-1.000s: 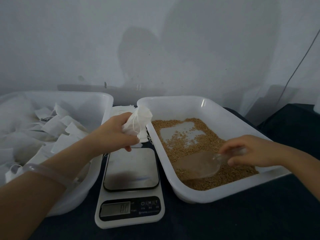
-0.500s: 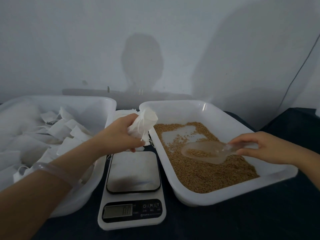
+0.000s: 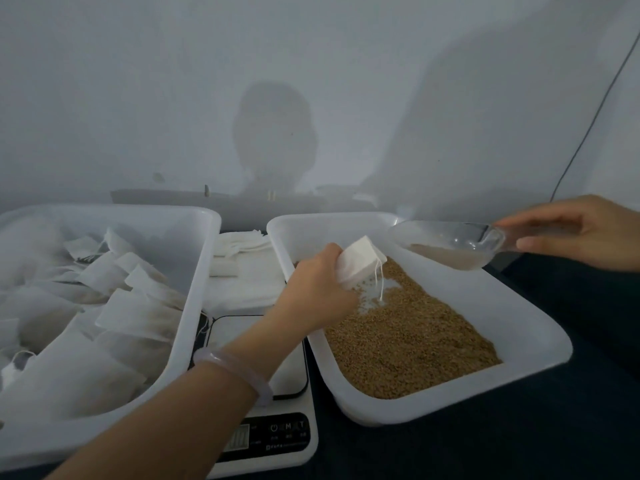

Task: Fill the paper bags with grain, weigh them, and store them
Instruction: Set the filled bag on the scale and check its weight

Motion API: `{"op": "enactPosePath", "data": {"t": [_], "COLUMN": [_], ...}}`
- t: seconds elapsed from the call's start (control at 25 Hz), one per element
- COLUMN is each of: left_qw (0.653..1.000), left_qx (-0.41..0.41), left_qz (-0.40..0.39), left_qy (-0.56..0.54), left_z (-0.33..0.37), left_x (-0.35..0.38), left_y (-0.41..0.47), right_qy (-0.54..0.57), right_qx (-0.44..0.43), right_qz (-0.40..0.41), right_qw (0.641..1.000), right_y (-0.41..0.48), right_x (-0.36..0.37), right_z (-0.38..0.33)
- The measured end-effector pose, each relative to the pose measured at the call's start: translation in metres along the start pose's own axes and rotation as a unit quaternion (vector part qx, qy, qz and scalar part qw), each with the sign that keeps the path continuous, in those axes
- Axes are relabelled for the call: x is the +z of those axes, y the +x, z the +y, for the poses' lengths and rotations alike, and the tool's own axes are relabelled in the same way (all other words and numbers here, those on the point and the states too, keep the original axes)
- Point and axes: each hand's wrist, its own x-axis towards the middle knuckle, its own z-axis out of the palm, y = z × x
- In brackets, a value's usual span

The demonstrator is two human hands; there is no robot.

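Note:
My left hand grips a small white paper bag with a dangling string, held over the left part of the white grain tray. Brown grain covers most of the tray's floor. My right hand holds the handle of a clear plastic scoop with some grain in it, raised above the tray's far right rim. The scoop's mouth points left toward the bag, a short gap apart. A white digital scale lies between the two trays, partly hidden by my left forearm.
A large white tub at the left holds several filled paper bags. A stack of flat empty bags lies behind the scale. The table has a dark cloth. A grey wall stands close behind, with a cable at right.
My left hand moved the bag rightward from above the scale to over the grain tray. My right hand lifted the scoop out of the grain and raised it up and to the right.

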Motion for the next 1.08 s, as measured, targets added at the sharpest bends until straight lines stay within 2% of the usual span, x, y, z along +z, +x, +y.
{"op": "enactPosePath", "data": {"t": [0.2,0.4,1.08], "left_qw": [0.999,0.996,0.993], "left_qx": [0.022,0.029,0.026], "left_qz": [0.035,0.03,0.022], "left_qy": [0.004,0.083,0.109], "left_z": [-0.005,-0.007,-0.008], "left_x": [0.014,0.023,0.024], "left_y": [-0.002,-0.005,-0.004], "right_qy": [-0.1,-0.18,-0.184], "right_qx": [-0.023,-0.043,-0.046], "right_qz": [-0.052,-0.059,-0.028], "right_qw": [0.993,0.981,0.981], "right_y": [0.016,0.032,0.034], "right_x": [-0.002,-0.005,0.003], "right_z": [-0.021,-0.04,-0.042]}}
